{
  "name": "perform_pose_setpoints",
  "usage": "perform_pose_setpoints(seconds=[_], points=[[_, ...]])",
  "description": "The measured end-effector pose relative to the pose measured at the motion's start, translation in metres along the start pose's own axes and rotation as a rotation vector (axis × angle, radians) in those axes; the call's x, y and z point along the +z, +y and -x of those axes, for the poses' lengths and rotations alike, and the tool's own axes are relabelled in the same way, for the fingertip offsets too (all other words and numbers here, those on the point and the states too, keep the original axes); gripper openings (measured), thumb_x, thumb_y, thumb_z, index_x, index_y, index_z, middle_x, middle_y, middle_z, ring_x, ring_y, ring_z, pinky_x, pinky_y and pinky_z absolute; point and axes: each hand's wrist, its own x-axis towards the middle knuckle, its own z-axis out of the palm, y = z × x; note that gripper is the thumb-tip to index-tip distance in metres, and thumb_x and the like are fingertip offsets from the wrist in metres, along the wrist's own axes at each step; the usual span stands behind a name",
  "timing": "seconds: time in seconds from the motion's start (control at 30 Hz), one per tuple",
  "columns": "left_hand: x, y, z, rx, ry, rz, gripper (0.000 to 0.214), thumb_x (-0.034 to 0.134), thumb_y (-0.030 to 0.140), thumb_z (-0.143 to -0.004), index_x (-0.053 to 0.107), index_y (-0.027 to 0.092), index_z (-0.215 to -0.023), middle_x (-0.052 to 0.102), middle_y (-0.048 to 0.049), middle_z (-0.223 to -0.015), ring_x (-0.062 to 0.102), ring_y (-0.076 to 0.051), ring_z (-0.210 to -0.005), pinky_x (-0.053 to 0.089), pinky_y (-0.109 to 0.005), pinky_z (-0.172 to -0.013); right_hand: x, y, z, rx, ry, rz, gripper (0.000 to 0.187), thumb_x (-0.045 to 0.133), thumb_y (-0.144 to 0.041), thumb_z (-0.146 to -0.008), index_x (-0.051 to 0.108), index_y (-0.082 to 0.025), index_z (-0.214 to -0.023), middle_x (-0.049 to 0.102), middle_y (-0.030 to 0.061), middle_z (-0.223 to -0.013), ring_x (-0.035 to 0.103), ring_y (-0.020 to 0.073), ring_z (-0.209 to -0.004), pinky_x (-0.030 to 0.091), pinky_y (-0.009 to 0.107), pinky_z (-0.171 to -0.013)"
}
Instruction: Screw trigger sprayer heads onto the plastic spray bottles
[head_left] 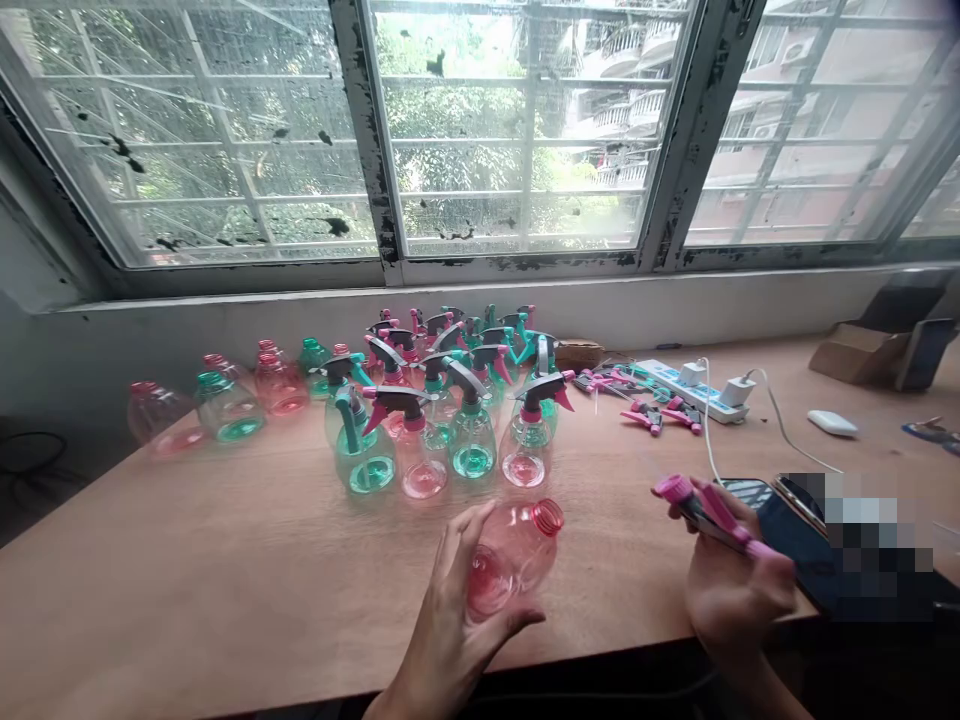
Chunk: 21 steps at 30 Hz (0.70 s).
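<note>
My left hand [450,610] grips a clear pink bottle [517,555] round its body, tilted so that its uncapped red neck points up and right. In my right hand [731,590] is a pink and grey spray head [712,515], its pink collar toward the left. This hand is slightly blurred. Beyond the held bottle stands a cluster of pink and green spray bottles [472,440] with spray heads on. To the left are several bottles without heads, among them a green one [231,410] and a pink one [281,380].
Loose spray heads [660,415] lie right of the cluster, beside a white power strip [690,385] with chargers and cables. A tablet [795,550] and phone lie near my right hand. Farther right are a white mouse [832,423] and a cardboard box [862,350]. Windows stand behind the table.
</note>
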Motion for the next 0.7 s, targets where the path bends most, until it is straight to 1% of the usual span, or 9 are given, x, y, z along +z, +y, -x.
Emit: perform_pose_setpoints(seconds=[0.07, 0.13, 0.2, 0.3, 0.4, 0.5, 0.6, 0.63, 0.7], points=[[-0.001, 0.002, 0.001, 0.060, 0.008, -0.124, 0.084, 0.080, 0.032, -0.088, 0.029, 0.046, -0.154, 0.039, -0.0066, -0.154, 0.040, -0.036, -0.144, 0.036, -0.057, -0.119, -0.002, -0.001, -0.002, 0.091, 0.041, -0.120, 0.065, 0.010, -0.060, -0.096, 0.062, -0.022, -0.094, 0.059, 0.0089, -0.086, 0.056, 0.0287, -0.071, 0.042, 0.042, -0.067], [-0.002, 0.002, 0.002, 0.108, 0.045, -0.276, 0.081, 0.077, 0.029, -0.091, 0.029, 0.045, -0.154, 0.038, -0.0080, -0.153, 0.039, -0.036, -0.143, 0.038, -0.057, -0.117, -0.005, -0.003, -0.006, 0.235, 0.062, -0.226, 0.064, 0.013, -0.061, -0.097, 0.062, -0.024, -0.081, 0.055, 0.0058, -0.076, 0.053, 0.0272, -0.065, 0.041, 0.040, -0.061], [-0.003, 0.003, 0.002, 0.135, 0.089, -0.413, 0.078, 0.075, 0.028, -0.092, 0.030, 0.042, -0.154, 0.038, -0.0099, -0.152, 0.041, -0.036, -0.140, 0.041, -0.058, -0.114, -0.008, -0.005, -0.011, 0.319, 0.070, -0.259, 0.060, 0.017, -0.059, -0.098, 0.060, -0.026, -0.074, 0.053, 0.0033, -0.072, 0.052, 0.0261, -0.062, 0.040, 0.039, -0.058], [-0.004, 0.003, 0.001, 0.156, 0.135, -0.538, 0.077, 0.073, 0.029, -0.093, 0.029, 0.040, -0.155, 0.040, -0.0122, -0.150, 0.043, -0.037, -0.136, 0.045, -0.058, -0.109, -0.009, -0.007, -0.013, 0.322, 0.062, -0.242, 0.058, 0.019, -0.059, -0.099, 0.058, -0.027, -0.070, 0.051, 0.0016, -0.070, 0.052, 0.0253, -0.061, 0.040, 0.038, -0.056], [-0.004, 0.003, 0.001, 0.191, 0.129, -0.611, 0.076, 0.072, 0.024, -0.094, 0.029, 0.036, -0.156, 0.036, -0.0140, -0.152, 0.041, -0.038, -0.137, 0.045, -0.057, -0.109, -0.007, -0.006, -0.008, 0.309, 0.034, -0.216, 0.058, 0.021, -0.059, -0.099, 0.059, -0.027, -0.069, 0.052, 0.0009, -0.068, 0.050, 0.0231, -0.056, 0.041, 0.037, -0.055], [-0.001, 0.002, 0.003, 0.269, 0.085, -0.706, 0.076, 0.066, 0.011, -0.094, 0.030, 0.035, -0.156, 0.032, -0.0151, -0.156, 0.034, -0.041, -0.143, 0.041, -0.059, -0.110, -0.007, -0.001, 0.000, 0.275, -0.026, -0.164, 0.058, 0.029, -0.066, -0.097, 0.060, -0.026, -0.069, 0.055, 0.0006, -0.063, 0.048, 0.0209, -0.052, 0.040, 0.036, -0.053], [0.004, 0.000, 0.006, 0.326, 0.026, -0.763, 0.078, 0.058, 0.003, -0.095, 0.028, 0.037, -0.159, 0.032, -0.0144, -0.159, 0.029, -0.042, -0.148, 0.037, -0.059, -0.112, -0.008, 0.002, 0.005, 0.266, -0.140, -0.103, 0.066, 0.040, -0.084, -0.086, 0.066, -0.024, -0.073, 0.060, 0.0015, -0.063, 0.051, 0.0201, -0.051, 0.040, 0.034, -0.051], [0.006, 0.000, 0.007, 0.326, 0.019, -0.755, 0.079, 0.056, 0.003, -0.096, 0.024, 0.037, -0.160, 0.033, -0.0145, -0.160, 0.028, -0.041, -0.149, 0.036, -0.058, -0.113, -0.007, 0.002, 0.006, 0.276, -0.200, -0.087, 0.070, 0.045, -0.089, -0.079, 0.068, -0.023, -0.074, 0.062, 0.0021, -0.063, 0.053, 0.0201, -0.051, 0.041, 0.034, -0.050], [0.009, -0.001, 0.007, 0.289, 0.030, -0.692, 0.083, 0.059, 0.013, -0.099, 0.010, 0.031, -0.164, 0.034, -0.0177, -0.161, 0.028, -0.041, -0.150, 0.036, -0.058, -0.115, -0.005, 0.000, 0.008, 0.308, -0.337, -0.063, 0.074, 0.055, -0.093, -0.068, 0.072, -0.021, -0.076, 0.066, 0.0035, -0.061, 0.056, 0.0209, -0.051, 0.045, 0.034, -0.050]])
